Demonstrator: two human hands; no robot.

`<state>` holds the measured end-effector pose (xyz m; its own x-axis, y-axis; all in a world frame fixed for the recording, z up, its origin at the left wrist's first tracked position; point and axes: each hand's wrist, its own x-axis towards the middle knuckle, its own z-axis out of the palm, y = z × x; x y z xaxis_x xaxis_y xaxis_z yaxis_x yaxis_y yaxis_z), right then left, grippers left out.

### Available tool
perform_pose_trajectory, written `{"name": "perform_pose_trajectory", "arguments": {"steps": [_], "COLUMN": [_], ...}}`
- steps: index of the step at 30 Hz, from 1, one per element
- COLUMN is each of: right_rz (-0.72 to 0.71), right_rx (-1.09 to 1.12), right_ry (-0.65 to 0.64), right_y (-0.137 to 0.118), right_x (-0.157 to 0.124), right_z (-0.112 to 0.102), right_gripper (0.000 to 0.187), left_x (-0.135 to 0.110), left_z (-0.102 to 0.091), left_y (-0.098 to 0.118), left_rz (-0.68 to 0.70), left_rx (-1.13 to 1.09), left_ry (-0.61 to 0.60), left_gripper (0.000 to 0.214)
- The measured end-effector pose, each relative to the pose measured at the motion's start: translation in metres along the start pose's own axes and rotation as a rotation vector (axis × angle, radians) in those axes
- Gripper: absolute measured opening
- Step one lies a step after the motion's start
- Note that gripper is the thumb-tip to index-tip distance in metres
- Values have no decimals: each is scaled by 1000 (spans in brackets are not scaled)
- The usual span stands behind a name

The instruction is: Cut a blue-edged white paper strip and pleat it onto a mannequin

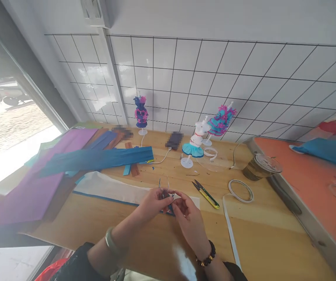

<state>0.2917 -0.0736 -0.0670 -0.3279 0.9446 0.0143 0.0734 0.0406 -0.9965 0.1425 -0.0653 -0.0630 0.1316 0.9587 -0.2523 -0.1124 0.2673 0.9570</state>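
Note:
My left hand (152, 203) and my right hand (187, 212) meet over the wooden table (103, 222), fingers pinched together on a small dark blue piece (168, 195) with thin strands sticking up from it. What exactly the piece is I cannot make out. Just beyond the hands lies a white paper strip (112, 187) with a blue edge. Yellow-handled snips (206, 194) lie right of my right hand.
Purple (33, 187) and blue crepe paper sheets (97, 158) cover the left. Three small mannequin dolls in paper dresses (141, 113) (195, 142) (222, 119) stand by the tiled wall. A tape roll (240, 190), a lidded cup (261, 166) and an orange board (311, 183) sit right.

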Motion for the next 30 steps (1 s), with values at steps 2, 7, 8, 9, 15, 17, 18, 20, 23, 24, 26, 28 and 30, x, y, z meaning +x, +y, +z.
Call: {"name": "perform_pose_trajectory", "arguments": {"steps": [2,7,8,9,15,17,18,20,23,24,26,28,30], "right_rz": [-20,-215,-306,-403,-679,-631,-599,-543,-480,-451,-393,-352,-334], "right_rx": [42,-235,-336,-430,-708,-672,-640,-582,-526,-519,-508,-491,-461], "right_ry": [9,128,134,121,-186,-207,-188,-134,-85,-74,-53,-35,-39], "right_y": [6,12,10,8,-12,-15,-16,-17,-18,-18,-16,-14,-13], "right_x": [-2,-5,-5,-6,-16,-21,-23,-30,-39,-42,-45,-46,-44], "right_z": [1,-1,-2,-2,3,7,9,14,24,28,34,38,38], "right_gripper": [33,30,31,33,36,30,28,25,26,27,27,26,23], "left_x": [-2,-17,-22,-26,-45,-47,-48,-50,-51,-52,-52,-51,-49], "left_z": [-4,-15,-17,-18,-21,-25,-28,-33,-36,-35,-34,-34,-34], "left_y": [-3,1,3,6,16,17,17,14,6,3,-5,-11,-15], "left_rz": [-23,-92,-109,-128,-52,-47,-70,-95,-58,-46,-39,-65,-110], "left_rx": [-17,75,106,148,534,438,372,273,-18,-166,-410,-531,-568], "left_ry": [17,-62,-100,-157,-469,-430,-402,-344,-238,-193,-130,-125,-137], "left_gripper": [52,42,35,27,12,10,8,15,34,38,44,46,44]}}
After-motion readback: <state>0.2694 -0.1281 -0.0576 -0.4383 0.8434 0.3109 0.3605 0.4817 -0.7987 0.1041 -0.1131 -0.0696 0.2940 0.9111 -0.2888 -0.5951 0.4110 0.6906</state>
